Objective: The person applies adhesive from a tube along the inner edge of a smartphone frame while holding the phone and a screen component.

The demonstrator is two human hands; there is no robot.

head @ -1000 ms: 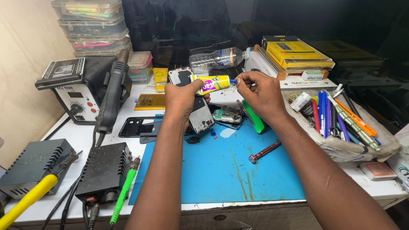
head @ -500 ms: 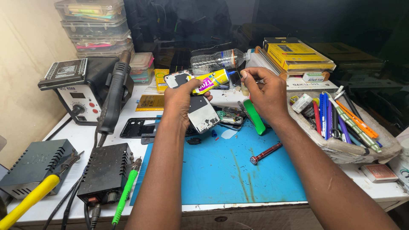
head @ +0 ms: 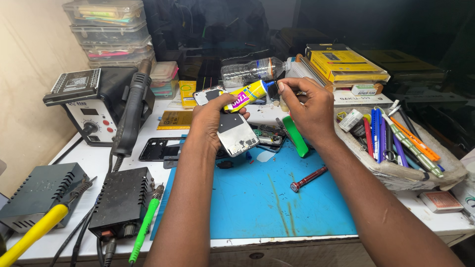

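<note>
Item: yellow squeeze tube of adhesive with a dark nozzle, held in the air above the far edge of the tabletop.

Left hand: fingers closed around the tube's rear; the same hand also carries a thin silver phone back plate, tilted, hanging just below the palm.

Right hand: fingertips pinched together at the tube's dark nozzle end, touching it.

Risk, as a judgement: with two things in one hand, the plate may slip from the left fingers; pressure on the tube body while the nozzle is worked could push glue onto the fingers or the plate.

Below the fingers: blue work mat on a white tabletop; a dark red screwdriver lies on the mat under the right wrist; a green plastic pry tool just under the right hand.

Left of the left hand: hot-air station with black handpiece, black power unit.

Right of the right hand: tray of coloured pens and tools.

Beyond the fingers: clear plastic bottle, stacked boxes; the room behind is dark.
</note>
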